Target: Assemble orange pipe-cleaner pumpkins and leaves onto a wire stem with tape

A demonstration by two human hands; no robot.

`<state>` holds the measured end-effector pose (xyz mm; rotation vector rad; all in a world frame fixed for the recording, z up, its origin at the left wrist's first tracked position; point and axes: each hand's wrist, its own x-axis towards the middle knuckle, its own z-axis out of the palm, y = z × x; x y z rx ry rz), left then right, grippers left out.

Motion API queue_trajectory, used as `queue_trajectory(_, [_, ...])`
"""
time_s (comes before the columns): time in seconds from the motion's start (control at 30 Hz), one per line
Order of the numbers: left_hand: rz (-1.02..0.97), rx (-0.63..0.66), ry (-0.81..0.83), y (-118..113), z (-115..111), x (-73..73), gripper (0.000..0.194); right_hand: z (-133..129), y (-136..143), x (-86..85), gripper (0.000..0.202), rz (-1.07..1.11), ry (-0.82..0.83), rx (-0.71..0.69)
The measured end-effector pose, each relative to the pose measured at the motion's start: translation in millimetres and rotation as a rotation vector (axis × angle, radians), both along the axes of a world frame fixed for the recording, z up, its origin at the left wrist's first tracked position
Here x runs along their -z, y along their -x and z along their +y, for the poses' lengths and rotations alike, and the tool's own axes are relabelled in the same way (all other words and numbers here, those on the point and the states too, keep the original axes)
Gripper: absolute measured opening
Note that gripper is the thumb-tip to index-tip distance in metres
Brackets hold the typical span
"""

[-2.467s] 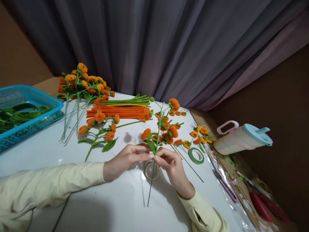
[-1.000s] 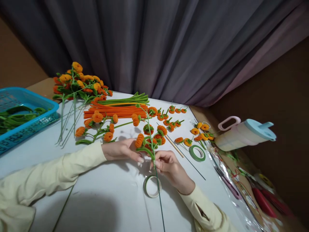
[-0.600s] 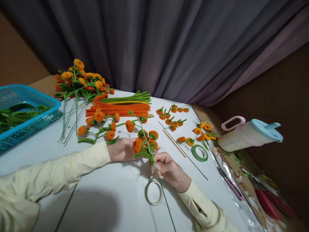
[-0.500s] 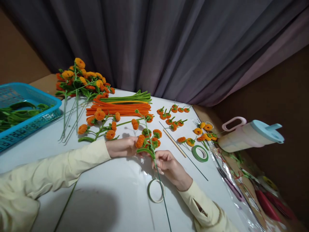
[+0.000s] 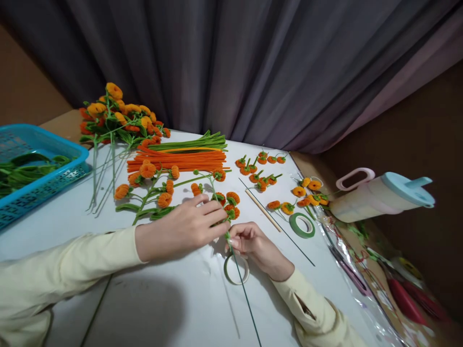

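My right hand (image 5: 255, 246) pinches the stem of an orange chenille flower spray (image 5: 232, 197) just below its lowest blooms. A thin dark green wire (image 5: 246, 299) runs down from that grip. My left hand (image 5: 191, 219) lies across the same spray from the left, its fingers curled over the stem above my right fingertips. It hides the spray's leaf and some of its blooms. Under the wire, close to my right hand, a roll of floral tape (image 5: 224, 270) rests on the white table (image 5: 144, 308).
Finished flower sprays (image 5: 119, 113) are heaped at back left, beside a blue basket (image 5: 43, 178) of green leaves. Orange chenille stems (image 5: 177, 161) lie mid-table. Loose blooms (image 5: 256, 178), a wooden stick (image 5: 263, 210), green tape (image 5: 302, 225) and a tumbler (image 5: 376, 197) are to the right.
My left hand has swung up and over the spray, its back now toward me, covering the leaf and blooms. My right hand keeps its pinch on the stem.
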<state>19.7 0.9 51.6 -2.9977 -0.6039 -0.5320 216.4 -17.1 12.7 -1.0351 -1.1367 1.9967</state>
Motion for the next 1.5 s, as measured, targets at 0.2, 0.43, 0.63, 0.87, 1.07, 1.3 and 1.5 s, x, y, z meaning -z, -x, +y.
queue_trajectory(0.2, [0.133,0.125,0.062,-3.5,9.8,-3.9,0.033,2.7,-3.8,-1.2,0.022,0.036,0.005,-0.069])
queue_trajectory(0.43, [0.037,0.219,0.281,-6.2,14.4,-4.5,0.031,3.8,-4.5,2.0,0.019,0.040,-0.001,-0.120])
queue_trajectory(0.63, [0.054,0.269,0.134,-4.9,19.0,6.2,0.031,8.1,-8.6,0.6,0.018,0.001,0.001,-0.200])
queue_trajectory(0.87, [0.122,0.278,-0.058,-10.6,24.2,20.8,0.030,13.3,-16.8,-4.6,0.027,-0.337,-0.140,-0.249])
queue_trajectory(1.07, [0.155,0.260,-0.097,-17.0,25.6,28.2,0.024,-3.5,-9.9,-14.7,0.012,-0.886,-0.690,-0.204])
queue_trajectory(1.3, [0.168,0.238,-0.035,-21.3,26.9,25.7,0.020,-25.8,1.2,-7.3,0.017,-1.349,-1.055,-0.089])
queue_trajectory(1.5, [0.174,0.235,-0.014,-25.7,26.1,23.1,0.016,-30.2,7.1,-2.2,0.023,-1.482,-1.232,-0.012])
